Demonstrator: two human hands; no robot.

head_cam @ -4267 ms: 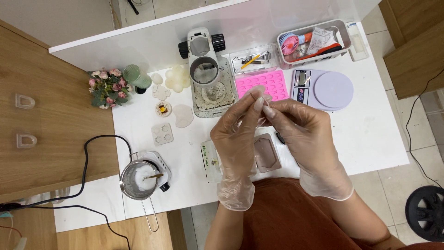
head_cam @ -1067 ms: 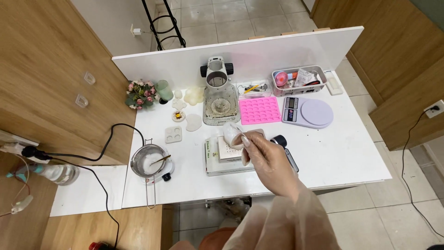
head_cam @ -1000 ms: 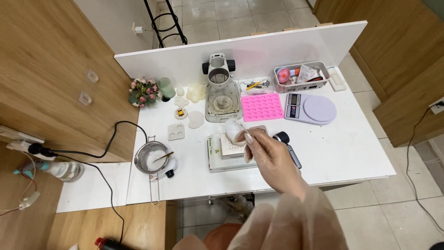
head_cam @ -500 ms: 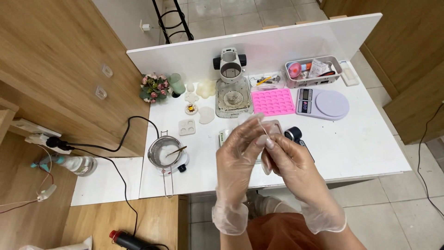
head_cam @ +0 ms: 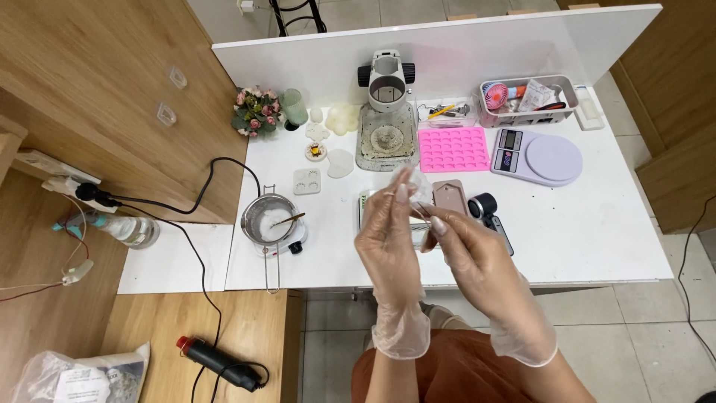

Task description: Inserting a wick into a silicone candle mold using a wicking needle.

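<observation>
My left hand (head_cam: 388, 231) and right hand (head_cam: 466, 250) pinch what looks like a thin wick (head_cam: 419, 211) together; I should keep it taut, with the pink mold (head_cam: 453, 148) at 1 o'clock.

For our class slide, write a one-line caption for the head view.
Two gloved hands, left and right, pinch a small clear piece above a white table.

A small craft workshop, likely for wax or soap casting, is showing here: a white worktop (head_cam: 597, 224) is carrying a stereo microscope (head_cam: 386, 104), a pink silicone mould (head_cam: 453, 148), a digital scale (head_cam: 538, 156) and a melting pot (head_cam: 267, 219) sitting on a small heater, with wood panelling and floor tiles lying around it.
</observation>
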